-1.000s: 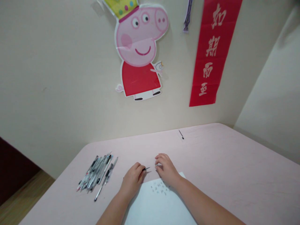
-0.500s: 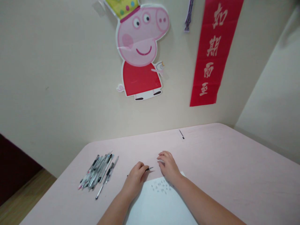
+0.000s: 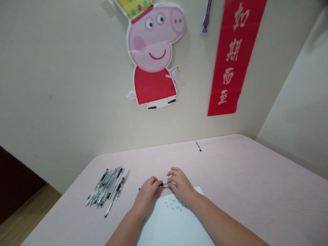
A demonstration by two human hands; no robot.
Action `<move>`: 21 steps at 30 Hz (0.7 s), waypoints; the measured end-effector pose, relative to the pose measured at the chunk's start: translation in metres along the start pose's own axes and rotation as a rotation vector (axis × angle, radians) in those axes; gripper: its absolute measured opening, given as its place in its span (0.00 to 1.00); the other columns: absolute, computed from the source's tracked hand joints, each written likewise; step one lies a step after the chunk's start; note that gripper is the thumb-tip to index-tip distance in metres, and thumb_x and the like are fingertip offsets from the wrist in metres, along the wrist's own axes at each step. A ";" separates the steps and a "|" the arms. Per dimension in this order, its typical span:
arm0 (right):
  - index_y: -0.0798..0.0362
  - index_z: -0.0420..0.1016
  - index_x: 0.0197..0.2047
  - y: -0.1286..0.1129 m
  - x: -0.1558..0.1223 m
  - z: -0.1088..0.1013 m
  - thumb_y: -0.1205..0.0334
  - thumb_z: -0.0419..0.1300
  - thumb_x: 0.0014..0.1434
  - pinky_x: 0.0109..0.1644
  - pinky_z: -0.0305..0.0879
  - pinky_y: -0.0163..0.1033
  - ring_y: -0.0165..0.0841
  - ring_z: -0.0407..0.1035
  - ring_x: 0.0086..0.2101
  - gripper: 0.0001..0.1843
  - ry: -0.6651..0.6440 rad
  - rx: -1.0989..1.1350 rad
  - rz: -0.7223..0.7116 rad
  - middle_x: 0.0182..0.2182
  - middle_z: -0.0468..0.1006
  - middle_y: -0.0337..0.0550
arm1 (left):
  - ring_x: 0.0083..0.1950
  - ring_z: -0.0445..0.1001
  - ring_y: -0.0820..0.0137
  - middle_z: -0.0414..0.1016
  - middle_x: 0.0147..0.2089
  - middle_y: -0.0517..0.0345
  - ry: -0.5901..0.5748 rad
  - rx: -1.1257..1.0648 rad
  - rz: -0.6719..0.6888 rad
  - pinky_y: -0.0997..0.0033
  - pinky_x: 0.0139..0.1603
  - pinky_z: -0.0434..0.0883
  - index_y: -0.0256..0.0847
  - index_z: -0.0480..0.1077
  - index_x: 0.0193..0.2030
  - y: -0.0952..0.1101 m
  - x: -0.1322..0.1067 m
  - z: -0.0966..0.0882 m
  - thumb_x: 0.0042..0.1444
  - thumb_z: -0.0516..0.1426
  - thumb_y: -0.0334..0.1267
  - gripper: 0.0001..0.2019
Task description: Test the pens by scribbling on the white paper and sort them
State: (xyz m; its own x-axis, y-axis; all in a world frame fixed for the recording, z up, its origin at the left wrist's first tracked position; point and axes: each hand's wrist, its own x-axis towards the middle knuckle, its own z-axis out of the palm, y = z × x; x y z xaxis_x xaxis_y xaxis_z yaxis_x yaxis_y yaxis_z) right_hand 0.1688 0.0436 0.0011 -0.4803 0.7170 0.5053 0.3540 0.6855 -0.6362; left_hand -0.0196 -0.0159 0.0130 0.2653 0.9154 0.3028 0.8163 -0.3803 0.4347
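My left hand (image 3: 149, 192) is closed around a dark pen (image 3: 161, 185), whose thin end points right and whose other end shows left of the hand. My right hand (image 3: 181, 184) meets that thin end with thumb and forefinger pinched, other fingers loosely curled. What small piece sits inside this pinch is hidden. Both hands are just past the top edge of a sheet of white paper (image 3: 174, 227). Small handwritten marks run near the paper's top, partly covered by the right hand.
A pile of pens (image 3: 107, 188) lies on the left of the pink tabletop (image 3: 246, 181). One thin black refill-like stick with a dark end (image 3: 198, 146) rests near the wall. On the wall hang a cartoon pig cutout (image 3: 155, 85) and a red banner (image 3: 237, 58).
My right hand has moved left and slightly down, bringing its pinched fingers, which held a small whitish piece, to the pen's thin end. My left hand stays almost still.
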 end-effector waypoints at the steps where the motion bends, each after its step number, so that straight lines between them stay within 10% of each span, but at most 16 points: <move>1: 0.50 0.78 0.29 0.002 0.000 -0.002 0.76 0.60 0.50 0.58 0.58 0.52 0.41 0.61 0.53 0.11 0.007 -0.004 0.010 0.41 0.76 0.45 | 0.42 0.70 0.66 0.71 0.41 0.52 0.013 0.004 -0.019 0.68 0.43 0.67 0.44 0.72 0.47 -0.002 0.000 -0.001 0.60 0.48 0.29 0.15; 14: 0.51 0.77 0.26 0.059 0.004 -0.032 0.72 0.60 0.49 0.57 0.57 0.50 0.41 0.63 0.50 0.07 0.162 -0.080 0.186 0.40 0.77 0.46 | 0.43 0.70 0.63 0.70 0.40 0.51 0.122 0.077 -0.227 0.64 0.46 0.66 0.40 0.74 0.42 -0.025 -0.002 -0.007 0.56 0.50 0.26 0.13; 21: 0.52 0.76 0.25 0.070 0.000 -0.031 0.73 0.61 0.48 0.54 0.60 0.47 0.41 0.66 0.45 0.07 0.191 -0.203 0.259 0.36 0.77 0.47 | 0.42 0.69 0.67 0.69 0.40 0.53 0.069 -0.024 -0.083 0.67 0.44 0.67 0.42 0.74 0.47 -0.017 -0.001 -0.001 0.50 0.47 0.20 0.23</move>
State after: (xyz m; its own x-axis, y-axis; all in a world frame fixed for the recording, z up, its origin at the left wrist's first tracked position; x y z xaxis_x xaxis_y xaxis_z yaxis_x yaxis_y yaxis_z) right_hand 0.2191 0.0954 -0.0256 -0.2026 0.8673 0.4546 0.6053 0.4759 -0.6380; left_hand -0.0344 -0.0105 0.0057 0.1603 0.9329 0.3224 0.8215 -0.3072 0.4804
